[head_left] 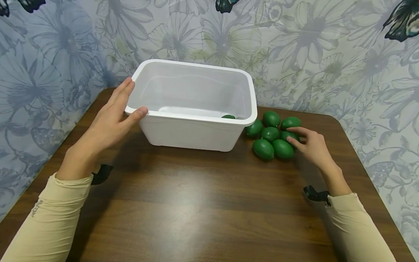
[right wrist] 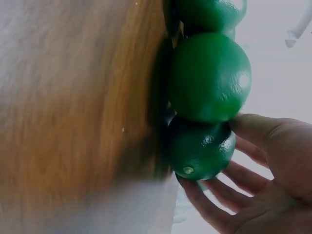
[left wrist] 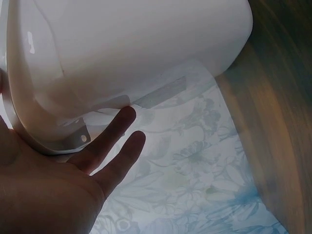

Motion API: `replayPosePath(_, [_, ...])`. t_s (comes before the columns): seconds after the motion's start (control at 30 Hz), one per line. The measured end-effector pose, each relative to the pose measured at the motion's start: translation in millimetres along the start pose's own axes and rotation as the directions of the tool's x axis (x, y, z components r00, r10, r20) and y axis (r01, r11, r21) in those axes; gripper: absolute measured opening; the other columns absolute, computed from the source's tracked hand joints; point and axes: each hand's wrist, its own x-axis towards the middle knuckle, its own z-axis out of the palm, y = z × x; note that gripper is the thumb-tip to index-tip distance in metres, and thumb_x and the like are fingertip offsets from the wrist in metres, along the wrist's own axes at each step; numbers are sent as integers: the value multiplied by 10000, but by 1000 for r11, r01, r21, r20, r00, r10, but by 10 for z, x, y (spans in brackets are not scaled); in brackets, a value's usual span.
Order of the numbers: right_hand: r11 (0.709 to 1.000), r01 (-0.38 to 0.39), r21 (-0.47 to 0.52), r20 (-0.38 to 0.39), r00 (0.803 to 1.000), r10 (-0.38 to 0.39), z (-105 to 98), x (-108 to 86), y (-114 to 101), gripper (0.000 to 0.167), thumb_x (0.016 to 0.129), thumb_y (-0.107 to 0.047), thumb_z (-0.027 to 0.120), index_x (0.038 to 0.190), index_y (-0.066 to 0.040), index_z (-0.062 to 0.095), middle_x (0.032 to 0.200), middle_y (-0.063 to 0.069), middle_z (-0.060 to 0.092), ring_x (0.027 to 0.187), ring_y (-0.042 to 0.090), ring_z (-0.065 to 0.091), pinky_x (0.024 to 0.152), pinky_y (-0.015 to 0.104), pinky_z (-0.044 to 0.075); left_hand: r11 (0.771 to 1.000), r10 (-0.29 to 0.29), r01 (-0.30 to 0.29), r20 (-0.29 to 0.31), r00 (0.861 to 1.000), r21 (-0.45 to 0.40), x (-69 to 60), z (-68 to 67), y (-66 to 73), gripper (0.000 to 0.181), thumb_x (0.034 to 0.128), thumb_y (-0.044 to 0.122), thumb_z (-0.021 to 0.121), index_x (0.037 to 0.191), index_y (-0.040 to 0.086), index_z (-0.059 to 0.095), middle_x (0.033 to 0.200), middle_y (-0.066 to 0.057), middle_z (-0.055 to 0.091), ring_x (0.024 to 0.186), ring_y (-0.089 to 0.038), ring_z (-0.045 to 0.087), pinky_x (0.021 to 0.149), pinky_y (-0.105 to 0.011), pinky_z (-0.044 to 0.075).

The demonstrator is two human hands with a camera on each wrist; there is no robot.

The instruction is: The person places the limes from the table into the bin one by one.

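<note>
A white plastic tub [head_left: 190, 133] stands on the table, and a green lime [head_left: 228, 116] shows inside near its front right corner. My left hand [head_left: 109, 116] rests against the tub's left end, fingers fairly straight along the side and thumb over the front rim; the left wrist view shows the fingers [left wrist: 119, 126] spread beside the tub wall. To the right of the tub lies a cluster of several glossy green limes [head_left: 263, 149]. At its right edge my right hand [head_left: 311, 145] holds one lime [right wrist: 202, 148] between thumb and fingers, with another lime [right wrist: 209, 78] touching it.
The brown wooden table [head_left: 183, 203] extends in front of the tub. Behind it rises a wall with floral wallpaper [head_left: 307, 40], close to the table's back edge. Dark straps [head_left: 315, 193] are on both wrists.
</note>
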Motion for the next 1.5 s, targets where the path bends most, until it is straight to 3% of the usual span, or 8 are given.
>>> replayPosePath(0.17, [995, -97, 27, 80, 992, 95, -86, -62, 54, 526, 1070, -364, 634, 1474, -33, 579, 1494, 304, 553, 1285, 550, 587, 948, 662, 538, 1000, 3, -3, -4, 1000, 7, -1, 1, -4, 834, 1072, 525, 539, 1712, 183, 126, 1784, 65, 51, 1629, -358, 143, 1234, -700, 180])
replayPosePath(0.33, [980, -194, 36, 194, 964, 184, -128, -87, 120, 709, 1081, -478, 564, 1579, 5, 422, 1550, 346, 462, 1379, 559, 475, 1026, 697, 463, 1000, 11, -11, -11, 1000, 8, 1, 5, -6, 834, 1073, 524, 538, 1711, 170, 136, 1785, 50, 61, 1627, -362, 149, 1234, -699, 184])
replayPosePath(0.5, [973, -227, 39, 200, 956, 215, -118, -113, 163, 754, 1075, -500, 563, 1583, 31, 399, 1538, 358, 460, 1375, 553, 471, 1036, 690, 456, 1000, 9, -9, -6, 1000, 5, 4, 13, -4, 833, 1074, 524, 536, 1712, 172, 130, 1785, 51, 54, 1627, -368, 144, 1231, -705, 181])
replayPosePath(0.87, [978, -205, 30, 165, 966, 197, -130, -127, 177, 729, 1066, -504, 581, 1540, 38, 475, 1411, 346, 586, 1267, 520, 578, 1008, 657, 488, 1000, 4, -4, -1, 1000, 3, 6, 7, 3, 835, 1075, 521, 539, 1714, 192, 114, 1784, 54, 46, 1627, -368, 141, 1227, -708, 185])
replayPosePath(1.5, [981, -189, -29, 188, 963, 191, -127, -93, 166, 712, 1091, -476, 541, 1555, 56, 449, 1461, 380, 533, 1316, 592, 512, 1021, 700, 463, 1000, -8, 8, 8, 1000, 6, -17, -8, 2, 829, 1078, 519, 530, 1714, 201, 104, 1784, 62, 36, 1634, -352, 118, 1235, -704, 169])
